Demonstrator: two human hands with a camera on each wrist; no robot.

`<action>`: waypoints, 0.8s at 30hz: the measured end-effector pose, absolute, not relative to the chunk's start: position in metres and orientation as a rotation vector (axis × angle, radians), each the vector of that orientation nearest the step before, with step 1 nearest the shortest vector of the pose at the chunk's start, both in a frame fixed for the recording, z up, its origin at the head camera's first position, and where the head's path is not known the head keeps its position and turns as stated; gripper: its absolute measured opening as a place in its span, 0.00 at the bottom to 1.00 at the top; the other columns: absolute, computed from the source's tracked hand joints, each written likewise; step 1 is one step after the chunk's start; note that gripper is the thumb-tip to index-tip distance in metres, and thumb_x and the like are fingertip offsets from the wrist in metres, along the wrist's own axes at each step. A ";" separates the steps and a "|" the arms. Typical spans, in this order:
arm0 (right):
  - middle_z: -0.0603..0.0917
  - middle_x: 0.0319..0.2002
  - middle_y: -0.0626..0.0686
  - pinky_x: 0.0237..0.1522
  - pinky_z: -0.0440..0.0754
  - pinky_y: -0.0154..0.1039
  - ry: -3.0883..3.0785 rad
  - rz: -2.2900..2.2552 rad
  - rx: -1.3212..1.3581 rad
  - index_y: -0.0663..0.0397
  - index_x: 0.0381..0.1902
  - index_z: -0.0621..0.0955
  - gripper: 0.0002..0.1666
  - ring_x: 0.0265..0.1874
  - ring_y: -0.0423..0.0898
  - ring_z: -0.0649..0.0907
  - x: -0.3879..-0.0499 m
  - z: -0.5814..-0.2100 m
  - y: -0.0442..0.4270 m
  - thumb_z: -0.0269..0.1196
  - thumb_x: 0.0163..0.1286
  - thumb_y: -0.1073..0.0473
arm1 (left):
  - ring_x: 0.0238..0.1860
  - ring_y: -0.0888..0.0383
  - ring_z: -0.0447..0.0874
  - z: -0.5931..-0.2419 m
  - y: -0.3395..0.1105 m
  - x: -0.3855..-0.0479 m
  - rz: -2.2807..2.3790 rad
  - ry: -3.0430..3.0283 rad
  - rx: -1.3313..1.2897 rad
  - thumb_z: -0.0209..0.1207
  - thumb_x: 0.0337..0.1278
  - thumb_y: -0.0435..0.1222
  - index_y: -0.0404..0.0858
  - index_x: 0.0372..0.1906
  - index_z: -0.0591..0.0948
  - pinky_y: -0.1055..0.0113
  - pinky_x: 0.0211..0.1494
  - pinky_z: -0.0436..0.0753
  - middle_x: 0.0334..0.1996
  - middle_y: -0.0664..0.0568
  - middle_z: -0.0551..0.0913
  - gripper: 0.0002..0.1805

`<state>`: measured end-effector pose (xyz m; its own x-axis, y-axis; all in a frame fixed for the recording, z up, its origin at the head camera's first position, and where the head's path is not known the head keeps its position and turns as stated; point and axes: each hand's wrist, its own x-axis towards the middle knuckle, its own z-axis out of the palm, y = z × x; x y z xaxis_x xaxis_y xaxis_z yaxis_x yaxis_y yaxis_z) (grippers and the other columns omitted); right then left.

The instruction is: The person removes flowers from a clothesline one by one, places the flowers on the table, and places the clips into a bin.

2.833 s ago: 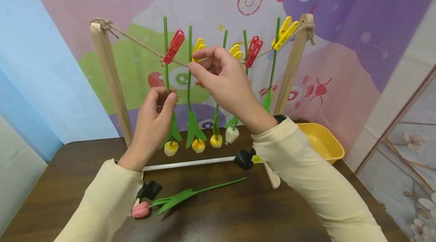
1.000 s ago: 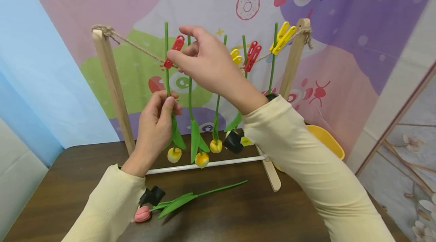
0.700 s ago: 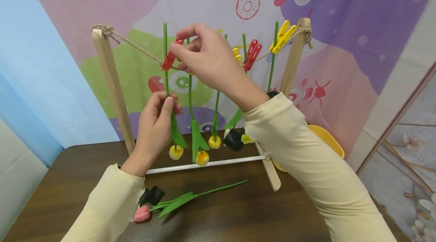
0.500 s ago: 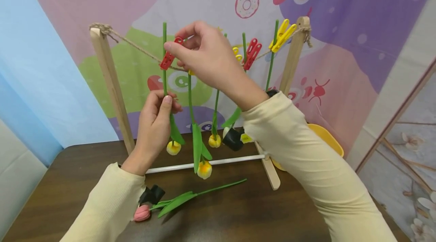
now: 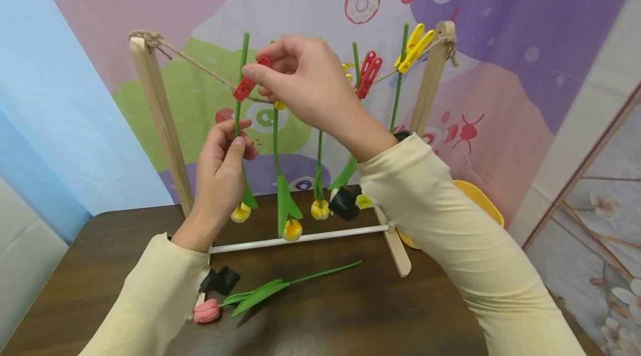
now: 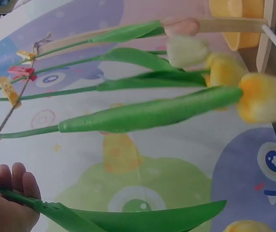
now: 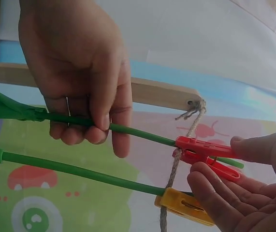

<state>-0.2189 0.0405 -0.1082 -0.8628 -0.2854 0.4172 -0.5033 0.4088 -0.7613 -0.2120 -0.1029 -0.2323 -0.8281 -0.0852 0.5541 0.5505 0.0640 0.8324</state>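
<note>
My left hand [image 5: 217, 175] pinches the green stem of an artificial tulip [image 7: 142, 134] hanging bloom down at the left end of the twine [image 5: 197, 68]. With thumb and fingers, my right hand [image 5: 317, 89] grips the handles of a red clothespin [image 7: 205, 148]. That clothespin sits across the twine and this stem. Beside it, a yellow clothespin [image 7: 183, 205] holds a second yellow-and-white tulip [image 5: 292, 230]. In the head view, my right hand hides most of the yellow clothespin.
Further right hang more tulips on clothespins, including a red clothespin [image 5: 369, 75] and a yellow clothespin [image 5: 414, 49]. Wooden posts [image 5: 162, 122] and a white rod [image 5: 300, 238] form the frame. A pink tulip [image 5: 206, 310] lies on the table; a yellow basin [image 5: 481, 203] stands behind.
My right hand has moved left from the yellow clothespin and taken hold of the red one. The left tulip's stem now leans, its bloom shifted left. My left hand keeps its pinch.
</note>
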 end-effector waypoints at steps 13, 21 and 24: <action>0.86 0.34 0.54 0.35 0.82 0.34 -2.322 1.505 0.773 0.61 0.41 0.78 0.11 0.28 0.40 0.84 -0.218 -0.114 0.042 0.62 0.64 0.59 | 0.23 0.64 0.61 -0.226 -0.102 -0.213 -1.744 -1.858 -0.530 0.40 0.72 0.34 0.35 0.39 0.71 0.72 0.30 0.63 0.27 0.60 0.70 0.10; 0.87 0.34 0.56 0.35 0.82 0.36 -2.209 1.561 0.767 0.61 0.40 0.79 0.10 0.30 0.43 0.85 -0.216 -0.119 0.043 0.63 0.64 0.61 | 0.23 0.64 0.59 -0.224 -0.103 -0.211 -1.696 -1.912 -0.483 0.39 0.72 0.35 0.32 0.39 0.70 0.72 0.30 0.62 0.30 0.61 0.70 0.11; 0.87 0.36 0.58 0.36 0.82 0.35 -2.129 1.588 0.783 0.64 0.40 0.80 0.09 0.30 0.44 0.86 -0.217 -0.119 0.044 0.62 0.64 0.63 | 0.31 0.66 0.67 -0.225 -0.105 -0.209 -1.678 -1.940 -0.449 0.39 0.72 0.34 0.33 0.39 0.70 0.73 0.38 0.67 0.34 0.62 0.72 0.11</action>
